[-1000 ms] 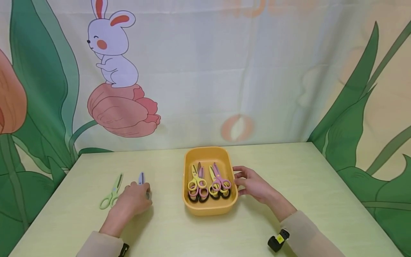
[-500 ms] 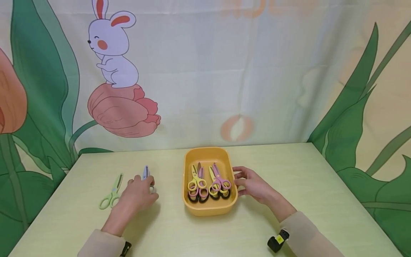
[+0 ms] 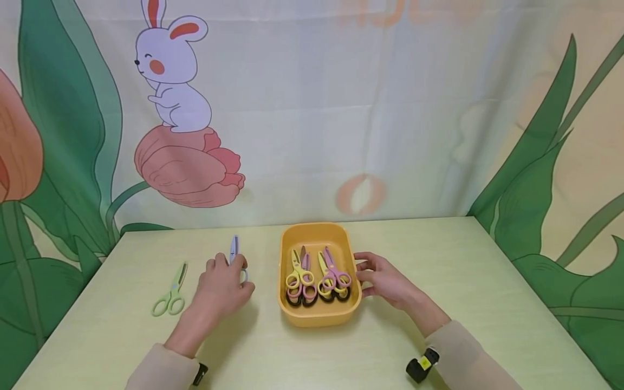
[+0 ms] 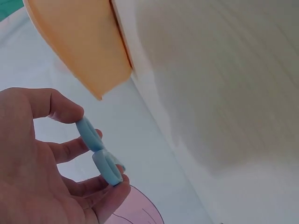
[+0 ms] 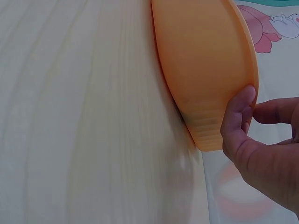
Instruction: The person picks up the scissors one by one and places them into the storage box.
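My left hand [image 3: 221,292] grips a pair of light blue scissors [image 3: 234,246], left of the tray. In the left wrist view, the thumb and fingers hold the scissors' blue handle loops [image 4: 107,167]; the blades point away in the head view. My right hand [image 3: 387,281] holds the right side of a yellow plastic tray [image 3: 319,319]. In the right wrist view, bent fingers [image 5: 238,116] press the tray's outer wall near its rim. Inside the tray lie several scissors, among them yellow scissors [image 3: 299,276], pink scissors [image 3: 336,271] and black handles [image 3: 294,301].
Light green scissors [image 3: 170,298] lie on the pale wooden table [image 3: 273,357], left of my left hand. Behind the table hangs a printed curtain [image 3: 292,135] with a rabbit and tulips.
My left hand has moved right and away from me, carrying the blue scissors closer to the tray. The green scissors now show fully. My right hand and the tray stay put.
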A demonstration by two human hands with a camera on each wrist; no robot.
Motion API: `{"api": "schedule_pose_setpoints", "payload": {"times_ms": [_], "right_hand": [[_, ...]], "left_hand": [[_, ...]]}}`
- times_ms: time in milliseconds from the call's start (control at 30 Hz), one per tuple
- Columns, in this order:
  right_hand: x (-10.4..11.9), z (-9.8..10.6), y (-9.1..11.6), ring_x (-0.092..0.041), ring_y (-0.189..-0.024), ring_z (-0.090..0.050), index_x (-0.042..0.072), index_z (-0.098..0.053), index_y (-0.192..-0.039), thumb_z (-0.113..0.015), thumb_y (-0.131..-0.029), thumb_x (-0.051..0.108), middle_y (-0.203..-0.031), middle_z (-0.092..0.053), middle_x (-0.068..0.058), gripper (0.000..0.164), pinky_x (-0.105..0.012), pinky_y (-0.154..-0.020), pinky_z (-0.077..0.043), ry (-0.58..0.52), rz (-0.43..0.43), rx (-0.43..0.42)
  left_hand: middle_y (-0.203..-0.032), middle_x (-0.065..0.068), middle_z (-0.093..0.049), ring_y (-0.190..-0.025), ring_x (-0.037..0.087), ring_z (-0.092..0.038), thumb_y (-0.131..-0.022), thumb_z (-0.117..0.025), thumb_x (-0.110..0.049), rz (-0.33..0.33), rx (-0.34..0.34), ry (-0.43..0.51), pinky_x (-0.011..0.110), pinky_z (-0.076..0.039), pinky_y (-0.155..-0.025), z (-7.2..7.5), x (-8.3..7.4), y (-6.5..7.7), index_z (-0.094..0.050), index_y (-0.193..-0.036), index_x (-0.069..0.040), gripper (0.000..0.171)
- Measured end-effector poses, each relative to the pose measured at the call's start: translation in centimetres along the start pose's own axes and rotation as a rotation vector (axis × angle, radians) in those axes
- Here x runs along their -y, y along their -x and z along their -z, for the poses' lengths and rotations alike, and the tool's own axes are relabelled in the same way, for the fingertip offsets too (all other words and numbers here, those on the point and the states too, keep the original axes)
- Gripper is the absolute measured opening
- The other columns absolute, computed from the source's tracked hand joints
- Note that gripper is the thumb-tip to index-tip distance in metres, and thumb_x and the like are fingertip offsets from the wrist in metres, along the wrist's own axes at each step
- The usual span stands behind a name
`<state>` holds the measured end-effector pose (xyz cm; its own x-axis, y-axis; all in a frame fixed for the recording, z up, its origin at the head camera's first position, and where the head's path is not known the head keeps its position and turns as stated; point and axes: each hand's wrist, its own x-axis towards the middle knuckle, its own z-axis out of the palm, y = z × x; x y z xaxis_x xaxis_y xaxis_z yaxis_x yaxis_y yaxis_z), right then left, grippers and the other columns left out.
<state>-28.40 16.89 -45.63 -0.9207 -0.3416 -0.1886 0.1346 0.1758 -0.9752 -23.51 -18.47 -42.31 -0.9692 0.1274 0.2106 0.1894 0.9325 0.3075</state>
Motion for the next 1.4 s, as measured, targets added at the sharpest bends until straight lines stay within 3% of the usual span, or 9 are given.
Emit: {"api": "schedule_pose_setpoints", "payload": {"times_ms": [633, 1400], "right_hand": [[0.1, -0.1, 0.1, -0.029, -0.101, -0.059, -0.002, -0.036, -0.152, -0.051, -0.103, 0.003, -0.130, -0.045, -0.025, 0.052, -0.037, -0.076, -0.059, -0.013, -0.004, -0.005], [0.2, -0.1, 0.3, -0.027, -0.100, -0.060, -0.004, -0.035, -0.152, -0.050, -0.103, 0.002, -0.129, -0.045, -0.026, 0.052, -0.036, -0.075, -0.059, -0.025, 0.007, 0.005]], "left_hand": [[-0.101, 0.021, -0.045, -0.094, 0.040, -0.044, -0.087, -0.058, -0.017, -0.044, -0.061, 0.041, 0.049, -0.041, -0.074, -0.8, -2.6, -1.0, -0.054, -0.118, -0.001, 0.035], [-0.113, 0.019, -0.043, -0.104, 0.037, -0.039, -0.092, -0.054, -0.022, -0.082, 0.050, 0.035, 0.048, -0.039, -0.084, -1.5, -6.9, -1.8, -0.050, -0.128, -0.001, 0.041]]}}
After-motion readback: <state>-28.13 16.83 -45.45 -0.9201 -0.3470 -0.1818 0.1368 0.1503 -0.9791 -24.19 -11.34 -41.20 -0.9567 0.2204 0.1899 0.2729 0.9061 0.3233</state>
